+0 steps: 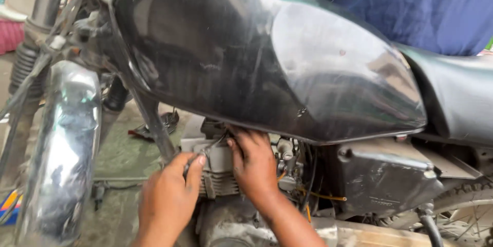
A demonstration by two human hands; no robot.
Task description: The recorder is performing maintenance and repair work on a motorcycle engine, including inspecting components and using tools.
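Both hands work under the black fuel tank (267, 57) (contents unseen): left hand (169, 195) pinches a cable (205, 147), right hand (254, 162) presses the engine (221, 167), fingers spread.

left hand (167, 198): fingers curled, thumb up | right hand (254, 165): fingers bent, reaching up

The scene is viewed from one head-worn camera, aimed downward and sideways, held close to the motorcycle's tank (267, 57) and engine (218, 167).
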